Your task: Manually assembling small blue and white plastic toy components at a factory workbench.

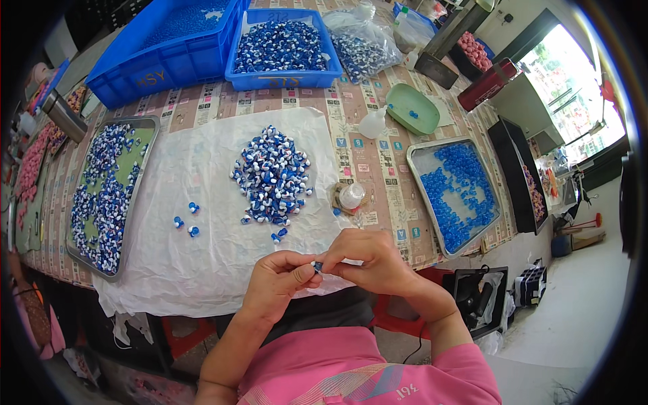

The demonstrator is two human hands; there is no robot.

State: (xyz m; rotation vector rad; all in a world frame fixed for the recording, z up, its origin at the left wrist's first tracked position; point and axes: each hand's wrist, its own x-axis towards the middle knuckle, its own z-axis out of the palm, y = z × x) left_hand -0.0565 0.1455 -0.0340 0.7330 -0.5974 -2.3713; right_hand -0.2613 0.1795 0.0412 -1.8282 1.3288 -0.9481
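Close to my body, at the table's front edge, my left hand (279, 280) pinches a small dark blue piece (317, 266) between thumb and forefinger. The closed fingertips of my right hand (368, 260) grip the same piece from the other side; its far end is hidden by the fingers. Beyond my hands, a heap of small blue and white pieces (273, 179) lies on crumpled white paper (182, 270). Several single blue and white pieces (194, 231) rest left of the heap. Past my right hand stands a small clear container (352, 196) on a round brown base.
At left, a metal tray (125, 260) holds blue and white pieces; at right, another tray (439, 236) holds clear blue ones. Blue crates (280, 81), a filled plastic bag (364, 44), a green dish (405, 98) and a white squeeze bottle (372, 125) stand farther back.
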